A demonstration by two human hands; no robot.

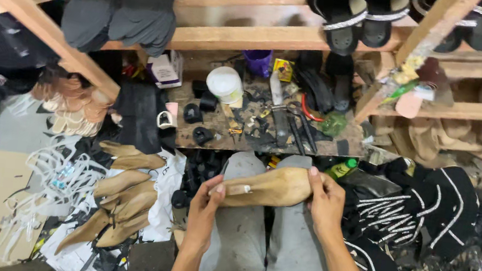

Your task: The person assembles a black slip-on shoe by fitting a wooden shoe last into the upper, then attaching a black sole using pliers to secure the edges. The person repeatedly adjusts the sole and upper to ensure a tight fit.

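I hold a tan wooden shoe last (268, 187) across my lap, lying sideways above my grey trousers (253, 240). My left hand (205, 204) grips its narrower end, thumb on top near a small metal fitting. My right hand (323, 198) wraps the broader rounded end, fingers curled over its top edge. Both forearms come up from the bottom of the view.
A low wooden workbench (192, 139) ahead carries a white jar (225, 84), scissors (294, 120), a purple cup (258, 60) and black scraps. Several wooden lasts (121, 200) lie left of my legs. Black uppers with white stripes (420, 204) pile at right. Black sandals (342, 14) hang on wooden rails above.
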